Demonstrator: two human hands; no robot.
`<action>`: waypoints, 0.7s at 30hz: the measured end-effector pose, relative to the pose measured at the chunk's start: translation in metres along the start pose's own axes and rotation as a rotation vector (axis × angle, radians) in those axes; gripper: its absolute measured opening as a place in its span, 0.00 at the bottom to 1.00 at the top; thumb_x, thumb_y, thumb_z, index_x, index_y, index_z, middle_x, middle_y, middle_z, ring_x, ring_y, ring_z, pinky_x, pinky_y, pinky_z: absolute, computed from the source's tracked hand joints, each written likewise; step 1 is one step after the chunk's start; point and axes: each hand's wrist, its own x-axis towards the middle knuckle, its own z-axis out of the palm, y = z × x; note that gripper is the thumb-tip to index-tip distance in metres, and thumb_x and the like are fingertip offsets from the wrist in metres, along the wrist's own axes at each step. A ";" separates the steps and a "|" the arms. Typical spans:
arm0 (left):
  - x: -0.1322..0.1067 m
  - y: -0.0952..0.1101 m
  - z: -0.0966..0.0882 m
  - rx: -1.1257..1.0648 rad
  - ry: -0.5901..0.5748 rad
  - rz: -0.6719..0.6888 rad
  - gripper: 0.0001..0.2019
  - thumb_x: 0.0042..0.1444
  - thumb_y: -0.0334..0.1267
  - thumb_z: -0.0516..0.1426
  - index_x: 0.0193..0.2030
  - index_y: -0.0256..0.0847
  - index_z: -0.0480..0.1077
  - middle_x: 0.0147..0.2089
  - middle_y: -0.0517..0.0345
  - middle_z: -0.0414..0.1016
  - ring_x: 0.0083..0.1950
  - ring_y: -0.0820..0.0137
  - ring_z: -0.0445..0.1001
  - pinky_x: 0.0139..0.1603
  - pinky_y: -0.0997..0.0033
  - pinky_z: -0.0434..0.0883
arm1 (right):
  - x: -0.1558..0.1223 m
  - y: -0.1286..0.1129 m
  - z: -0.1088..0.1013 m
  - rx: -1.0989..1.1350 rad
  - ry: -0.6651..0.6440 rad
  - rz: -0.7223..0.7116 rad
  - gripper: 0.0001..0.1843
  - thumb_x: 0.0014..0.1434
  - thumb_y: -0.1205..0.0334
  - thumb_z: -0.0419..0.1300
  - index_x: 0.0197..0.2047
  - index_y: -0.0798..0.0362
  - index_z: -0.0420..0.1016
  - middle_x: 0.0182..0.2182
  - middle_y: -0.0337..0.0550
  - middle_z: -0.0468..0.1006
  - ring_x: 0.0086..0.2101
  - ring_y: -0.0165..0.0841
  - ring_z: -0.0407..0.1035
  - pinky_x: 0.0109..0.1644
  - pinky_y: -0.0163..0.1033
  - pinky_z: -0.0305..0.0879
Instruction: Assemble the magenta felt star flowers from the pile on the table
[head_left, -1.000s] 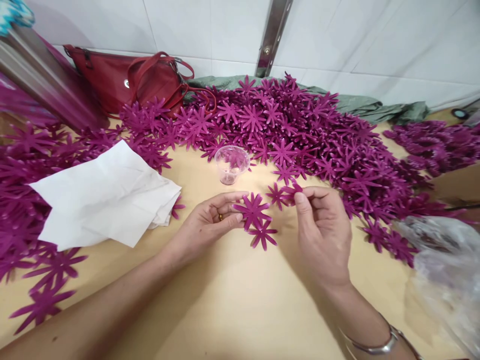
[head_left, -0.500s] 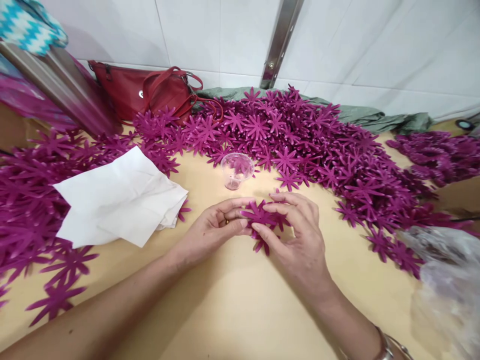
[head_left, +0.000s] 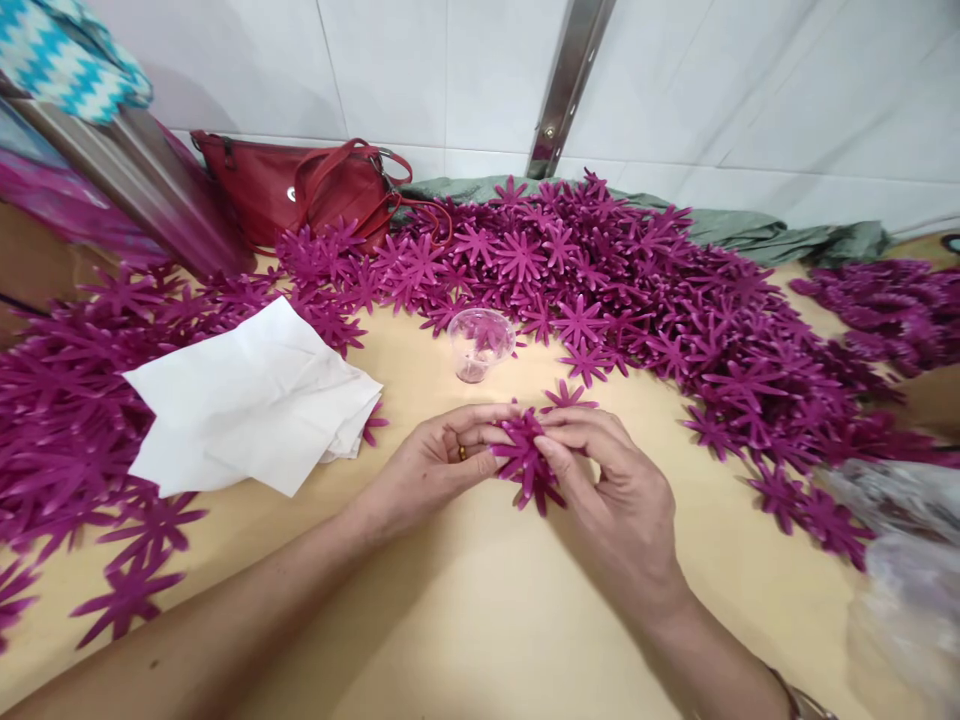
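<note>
Between my two hands is a purple flower-shaped piece [head_left: 526,452] with several narrow petals, held just above the table. My left hand [head_left: 442,455] pinches its left petals between thumb and fingers. On the other side, my right hand [head_left: 611,480] has thumb and index finger closed on the right petals. Part of another purple piece shows below the held one; whether it is joined to it I cannot tell. Just beyond my fingers a single purple flower piece [head_left: 568,395] lies on the table. A clear plastic cup [head_left: 480,345] stands farther back.
A long heap of purple flower pieces [head_left: 600,260] curves around the table [head_left: 450,620]. White sheets [head_left: 255,400] lie at the left. A red handbag [head_left: 277,190] rests against the tiled wall [head_left: 390,70]. Crumpled clear plastic [head_left: 907,580] sits at the right edge.
The held flower piece has turned, its petals now standing up more. My right fingers have drawn together on its right side. The view has shifted slightly.
</note>
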 end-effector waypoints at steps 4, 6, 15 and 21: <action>0.000 0.001 0.000 0.001 0.001 0.027 0.18 0.63 0.35 0.67 0.60 0.45 0.77 0.50 0.53 0.87 0.48 0.69 0.84 0.55 0.67 0.76 | 0.002 -0.001 -0.001 0.269 0.176 0.331 0.09 0.69 0.53 0.64 0.39 0.48 0.78 0.34 0.39 0.79 0.35 0.34 0.73 0.42 0.39 0.73; 0.000 0.002 0.000 0.010 0.040 0.028 0.17 0.63 0.35 0.66 0.59 0.44 0.77 0.50 0.53 0.87 0.48 0.70 0.83 0.55 0.68 0.76 | 0.006 0.002 -0.001 0.445 0.229 0.446 0.11 0.68 0.51 0.64 0.39 0.48 0.77 0.33 0.38 0.80 0.34 0.32 0.74 0.43 0.38 0.74; -0.001 0.002 0.000 0.027 0.154 0.033 0.19 0.62 0.34 0.66 0.60 0.43 0.76 0.51 0.52 0.85 0.46 0.69 0.81 0.49 0.70 0.73 | 0.012 0.007 -0.004 0.525 0.264 0.482 0.19 0.71 0.43 0.58 0.49 0.48 0.82 0.49 0.45 0.84 0.51 0.38 0.78 0.64 0.49 0.70; -0.001 0.002 0.000 0.041 0.144 0.034 0.19 0.62 0.35 0.66 0.60 0.41 0.76 0.51 0.50 0.85 0.46 0.68 0.81 0.50 0.69 0.74 | 0.007 0.000 -0.011 -0.099 0.208 0.065 0.12 0.70 0.53 0.62 0.51 0.47 0.81 0.54 0.48 0.81 0.59 0.43 0.71 0.68 0.56 0.63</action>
